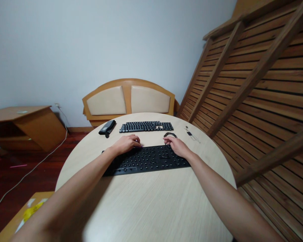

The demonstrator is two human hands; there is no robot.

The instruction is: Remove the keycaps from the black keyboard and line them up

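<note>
A black keyboard base [146,162] without keycaps lies across the middle of a round pale wood table [151,205]. My left hand [126,144] sits at the base's far edge, left of centre, with its fingers curled down over that edge. At the far right corner of the base is my right hand [178,147]; its fingertips are pinched together close to a coiled black cable [170,135], and what they hold is hidden. Beyond both hands lies a second keyboard with dark keycaps [146,126].
A black pouch [107,127] lies at the far left of the table and a small tool [191,134] at the far right. Behind the table stands a padded headboard [128,99]. A slatted wooden frame [255,87] leans on the right. A low cabinet [27,127] and white cord [27,173] are left.
</note>
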